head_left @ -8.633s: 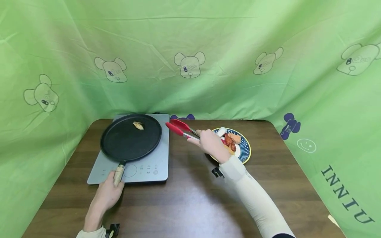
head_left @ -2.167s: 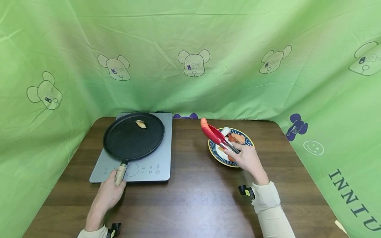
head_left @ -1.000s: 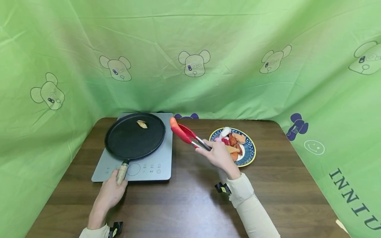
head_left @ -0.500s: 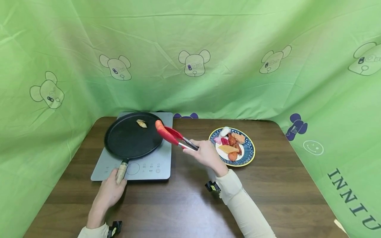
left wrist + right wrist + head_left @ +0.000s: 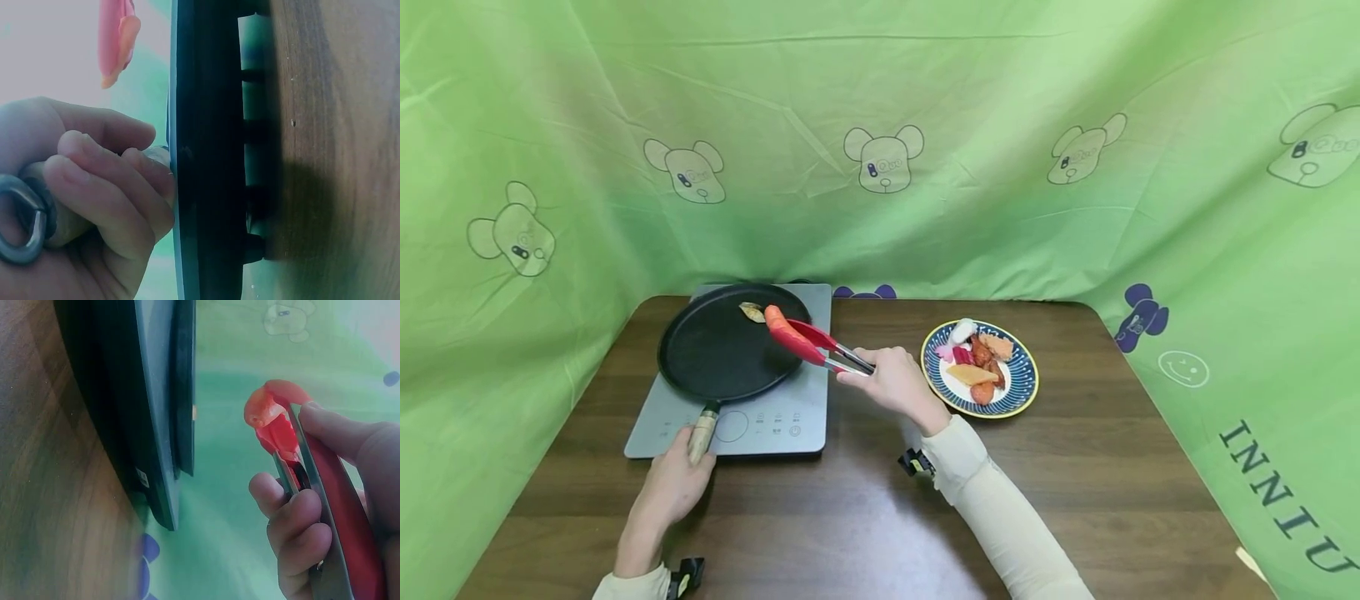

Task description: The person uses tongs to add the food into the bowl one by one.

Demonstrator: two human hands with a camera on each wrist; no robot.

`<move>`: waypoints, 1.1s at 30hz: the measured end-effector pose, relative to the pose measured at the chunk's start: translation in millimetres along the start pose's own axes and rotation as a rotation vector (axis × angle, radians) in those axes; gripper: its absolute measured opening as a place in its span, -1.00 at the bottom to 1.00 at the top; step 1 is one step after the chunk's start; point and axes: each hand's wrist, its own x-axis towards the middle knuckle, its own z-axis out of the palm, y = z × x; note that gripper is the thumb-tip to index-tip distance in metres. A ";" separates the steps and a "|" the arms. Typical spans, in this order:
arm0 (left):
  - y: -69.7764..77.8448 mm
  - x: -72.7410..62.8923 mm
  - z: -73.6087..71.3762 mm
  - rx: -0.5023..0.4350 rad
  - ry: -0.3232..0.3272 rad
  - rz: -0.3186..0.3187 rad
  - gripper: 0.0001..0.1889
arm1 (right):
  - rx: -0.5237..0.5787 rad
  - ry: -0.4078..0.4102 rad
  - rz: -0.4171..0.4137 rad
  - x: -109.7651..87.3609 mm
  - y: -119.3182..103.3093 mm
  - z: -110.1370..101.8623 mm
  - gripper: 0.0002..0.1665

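Diagonally, red tongs (image 5: 809, 353) and sausage (image 5: 774, 317), ends toward far left.

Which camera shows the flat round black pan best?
The head view, because the flat round black pan shows nearly whole from above. The left wrist view shows mainly its pale rounded handle, gripped by the person's left hand; the right wrist view shows its dark side edge-on.
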 end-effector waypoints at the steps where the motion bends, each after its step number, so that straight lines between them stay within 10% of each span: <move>1: 0.0 0.1 -0.1 0.002 -0.001 0.001 -0.39 | -0.005 0.000 -0.003 1.0 -0.7 0.3 -0.61; 33: 0.3 -0.5 0.9 -0.005 -0.002 -0.007 -0.42 | -0.014 -0.065 0.059 18.5 -17.3 18.4 -0.41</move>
